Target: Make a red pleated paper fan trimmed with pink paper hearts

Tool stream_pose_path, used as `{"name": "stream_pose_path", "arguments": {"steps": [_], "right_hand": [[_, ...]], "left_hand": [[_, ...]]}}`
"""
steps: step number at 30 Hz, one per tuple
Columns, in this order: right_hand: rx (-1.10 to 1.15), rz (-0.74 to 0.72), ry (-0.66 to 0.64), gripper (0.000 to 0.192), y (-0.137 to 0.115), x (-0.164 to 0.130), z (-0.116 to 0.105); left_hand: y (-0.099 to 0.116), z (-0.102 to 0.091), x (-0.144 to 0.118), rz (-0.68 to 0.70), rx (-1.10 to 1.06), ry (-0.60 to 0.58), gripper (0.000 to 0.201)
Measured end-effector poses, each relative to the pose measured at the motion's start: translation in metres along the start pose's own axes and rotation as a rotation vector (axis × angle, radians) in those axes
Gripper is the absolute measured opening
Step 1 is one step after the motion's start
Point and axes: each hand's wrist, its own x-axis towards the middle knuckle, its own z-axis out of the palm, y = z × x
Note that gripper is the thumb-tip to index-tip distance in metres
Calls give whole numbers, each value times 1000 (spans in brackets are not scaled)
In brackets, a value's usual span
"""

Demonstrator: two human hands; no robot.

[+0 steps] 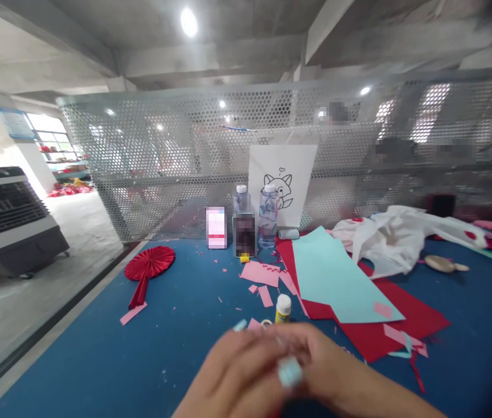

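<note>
Low in the middle of the head view, my left hand (232, 374) and my right hand (319, 354) are pressed together, fingers bent over one another. Motion blurs the fingers, and whatever lies between them is hidden. A pale blue patch (290, 371) shows at a thumb tip; I cannot tell whether it is a painted nail or paper. Right behind the hands stands a glue stick (283, 309) with a white cap, upright on the blue table (97, 354). A small ring (266, 323) lies beside it, partly covered by my hands.
Left is a red pleated paper fan (150, 264). Behind stand a phone (216, 227), water bottles (268, 217) and a fox drawing (300, 174) against a perforated metal screen (162, 151). Right lie light blue paper (337, 278), red sheets (415, 302), pink scraps (261, 273) and a white plastic bag (385, 238).
</note>
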Motion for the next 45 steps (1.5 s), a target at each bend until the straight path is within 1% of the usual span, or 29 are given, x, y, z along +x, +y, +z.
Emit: {"name": "stream_pose_path", "arguments": {"steps": [1, 2, 3, 4, 5, 7, 9, 11, 13, 15, 18, 20, 22, 25, 27, 29, 31, 32, 33, 34, 36, 38, 39, 41, 43, 45], "right_hand": [[-52, -59, 105, 35, -1, 0, -1], [-128, -124, 206, 29, -2, 0, -1], [-228, -189, 287, 23, -3, -1, 0], [-339, -248, 349, 20, -4, -3, 2], [-452, -301, 383, 20, -4, -5, 4], [-638, -386, 406, 20, -2, -8, 8], [-718, -435, 396, 21, 2, -11, 11], [-698, -431, 379, 21, 5, -12, 12], [-636, -369, 365, 21, 7, -12, 10], [-587, -265, 374, 21, 6, -11, 10], [-530, -125, 374, 25, 2, -11, 10], [-491, -87, 360, 25, -1, -10, 11], [-439, -89, 320, 24, -3, -10, 13], [-383, -110, 246, 27, -6, -10, 13], [-393, -106, 248, 28, -8, -11, 13], [-423, -103, 219, 26, -10, -14, 12], [-495, -143, 132, 23, -14, -16, 10], [-550, -179, 82, 21, -16, -17, 10], [-613, -224, 60, 22, -17, -18, 9], [-674, -271, 75, 25, -19, -18, 9], [-750, -323, 197, 32, -21, -17, 7], [-766, -284, 336, 36, -22, -14, 5], [-760, -250, 386, 36, -22, -12, 3], [-726, -202, 440, 33, -21, -7, -2], [-640, -201, 450, 34, -16, -1, -9], [-509, -197, 433, 39, -10, 5, -18]], "left_hand": [[2, -6, 3, -40, 53, 83, 60], [3, -10, 6, -102, 90, 132, 66], [4, -13, 11, -157, 91, 128, 64], [6, -15, 15, -193, 64, 77, 55], [7, -16, 18, -221, 23, 17, 45], [9, -16, 23, -235, -67, -80, 29], [10, -15, 24, -234, -125, -102, 25], [11, -15, 23, -249, -145, -105, 23], [10, -14, 23, -274, -159, -150, 19], [10, -14, 23, -303, -172, -202, 18], [11, -15, 25, -394, -207, -267, 19], [12, -17, 27, -449, -247, -333, 21], [13, -20, 29, -479, -273, -372, 25], [13, -22, 32, -510, -311, -355, 37], [13, -23, 33, -523, -366, -342, 41], [14, -24, 32, -529, -429, -357, 38], [14, -25, 29, -525, -480, -364, 27], [14, -25, 28, -522, -500, -358, 21], [13, -25, 27, -524, -517, -350, 16], [12, -25, 26, -528, -540, -335, 13], [7, -22, 26, -530, -631, -283, 14], [-1, -17, 28, -516, -771, -177, 18], [-6, -14, 30, -516, -835, -108, 22], [-15, -10, 33, -525, -907, 15, 31], [-22, -10, 36, -563, -900, 96, 35], [-26, -11, 37, -605, -867, 146, 32]]}}
